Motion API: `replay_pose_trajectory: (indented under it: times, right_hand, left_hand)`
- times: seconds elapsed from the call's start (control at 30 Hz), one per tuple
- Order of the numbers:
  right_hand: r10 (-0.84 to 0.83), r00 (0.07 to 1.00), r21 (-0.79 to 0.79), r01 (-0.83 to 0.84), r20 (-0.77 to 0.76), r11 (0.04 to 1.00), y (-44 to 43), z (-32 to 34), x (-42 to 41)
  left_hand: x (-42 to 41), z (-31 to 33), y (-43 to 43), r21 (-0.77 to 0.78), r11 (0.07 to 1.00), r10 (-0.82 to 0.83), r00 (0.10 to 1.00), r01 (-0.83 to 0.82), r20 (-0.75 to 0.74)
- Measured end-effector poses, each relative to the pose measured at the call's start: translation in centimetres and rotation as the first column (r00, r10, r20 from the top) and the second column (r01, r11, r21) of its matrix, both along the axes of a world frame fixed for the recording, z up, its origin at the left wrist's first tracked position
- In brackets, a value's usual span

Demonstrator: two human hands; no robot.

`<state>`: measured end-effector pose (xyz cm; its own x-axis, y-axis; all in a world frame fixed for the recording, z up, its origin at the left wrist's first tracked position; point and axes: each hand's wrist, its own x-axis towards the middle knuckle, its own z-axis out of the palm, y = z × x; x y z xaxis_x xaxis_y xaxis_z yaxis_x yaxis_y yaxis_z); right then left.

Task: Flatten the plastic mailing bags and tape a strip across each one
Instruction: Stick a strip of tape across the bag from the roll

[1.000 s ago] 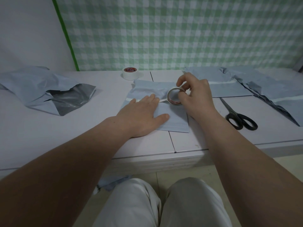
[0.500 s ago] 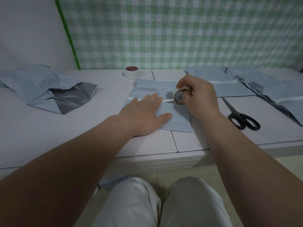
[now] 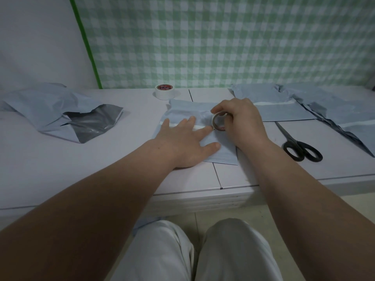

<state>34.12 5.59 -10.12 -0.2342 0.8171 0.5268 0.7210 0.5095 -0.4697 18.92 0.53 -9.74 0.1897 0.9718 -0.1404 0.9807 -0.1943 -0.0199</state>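
Nearest, below the near edge of the flat mailing bag [image 3: 225, 157]: two knees [image 3: 172, 256] in pale trousers. On the white surface [image 3: 101, 169], the bag itself, pale blue-grey, spread flat across a seam in the top. Pressed down on its left half, the left hand [image 3: 182, 145], palm down, fingers [image 3: 189, 125] straight and spread, index tip reaching along a whitish tape strip [image 3: 173, 124] laid crosswise over the bag. At the strip's right end, over the bag's right half, a tape roll [image 3: 219, 123] stood on edge, gripped by the right hand [image 3: 245, 126], thumb and curled fingers round its rim. Near the bag's right side, black-handled scissors [image 3: 301, 149], blades closed and pointing away. Further right of the bag and beyond, more flattened mailing bags [image 3: 284, 112], overlapping, pale strips across them. Well left of the bag, a crumpled heap of bags [image 3: 56, 110], dark lining showing. Just behind the bag's far left corner, a second white tape roll [image 3: 163, 92] lying flat. Behind everything, a green-checked cloth [image 3: 223, 41].
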Motion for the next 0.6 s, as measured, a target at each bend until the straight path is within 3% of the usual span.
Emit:
replay_pose_trajectory:
  times: [0.2, 0.33, 0.6]
  right_hand:
    - [-0.009, 0.999, -0.019, 0.010, 0.031, 1.000, 0.49, -0.48, 0.24]
    - [-0.008, 1.000, -0.104, 0.005, -0.031, 0.995, 0.65, -0.87, 0.46]
    - [-0.069, 0.997, -0.138, 0.074, 0.042, 0.988, 0.57, -0.79, 0.42]
  left_hand:
    - [0.24, 0.22, -0.20, 0.001, 1.000, 0.024, 1.000, -0.024, -0.015]
    - [0.33, 0.16, -0.30, 0.008, 0.999, 0.040, 0.999, -0.040, 0.002]
    - [-0.46, 0.13, -0.50, 0.006, 0.997, 0.078, 0.997, -0.079, 0.028]
